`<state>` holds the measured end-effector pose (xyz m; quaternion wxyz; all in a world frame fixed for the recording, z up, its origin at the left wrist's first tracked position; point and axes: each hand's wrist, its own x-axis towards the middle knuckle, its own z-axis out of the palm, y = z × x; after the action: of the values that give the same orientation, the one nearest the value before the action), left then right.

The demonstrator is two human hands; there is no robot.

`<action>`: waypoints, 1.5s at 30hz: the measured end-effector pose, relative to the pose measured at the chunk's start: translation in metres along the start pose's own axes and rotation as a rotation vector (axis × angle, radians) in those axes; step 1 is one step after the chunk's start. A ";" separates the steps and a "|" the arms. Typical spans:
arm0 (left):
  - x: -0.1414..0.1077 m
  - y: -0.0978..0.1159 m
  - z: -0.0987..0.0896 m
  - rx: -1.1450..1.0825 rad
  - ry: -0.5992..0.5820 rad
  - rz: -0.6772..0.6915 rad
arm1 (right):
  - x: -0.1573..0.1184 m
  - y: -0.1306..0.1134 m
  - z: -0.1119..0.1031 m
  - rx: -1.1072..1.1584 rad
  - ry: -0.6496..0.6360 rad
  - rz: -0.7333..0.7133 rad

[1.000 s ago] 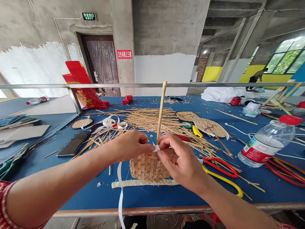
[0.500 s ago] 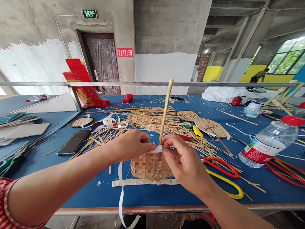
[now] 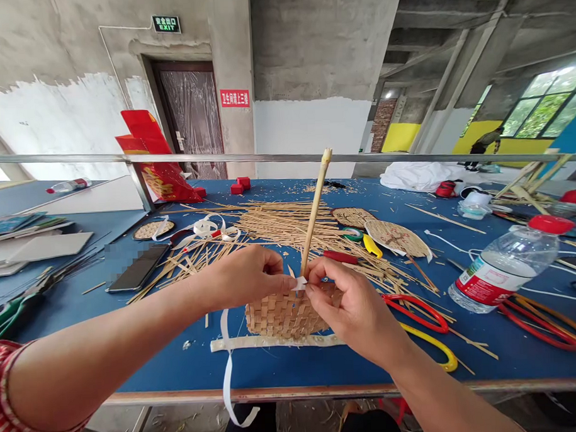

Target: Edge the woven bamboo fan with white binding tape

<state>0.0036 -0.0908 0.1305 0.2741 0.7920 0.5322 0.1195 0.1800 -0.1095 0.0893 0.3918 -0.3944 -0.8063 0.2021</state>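
My left hand [image 3: 256,274] and right hand [image 3: 351,302] both pinch white tape [image 3: 300,283], thumbs against curled forefingers, beside the tilted bamboo stick [image 3: 315,209]. Just below my fingers, the woven piece [image 3: 286,317] stands on the blue table [image 3: 180,371]. Bamboo strips [image 3: 283,224] lie beyond; red-handled scissors [image 3: 445,324] rest rightward.

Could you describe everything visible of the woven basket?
The woven basket looks made of flat, light-brown strips, like bamboo, in a checked weave. It stands upright on the blue table, with a tilted pale stick rising at its rim. There the left grip and right grip hold a white strip, hiding part of the rim.
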 end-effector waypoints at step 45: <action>-0.027 0.001 0.033 0.565 0.539 0.068 | 0.008 0.005 0.007 -0.037 -0.042 -0.236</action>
<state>0.0089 -0.1259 0.1067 -0.1084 0.7938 0.5705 0.1810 0.1739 -0.0998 0.0858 0.3885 -0.2996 -0.8587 0.1481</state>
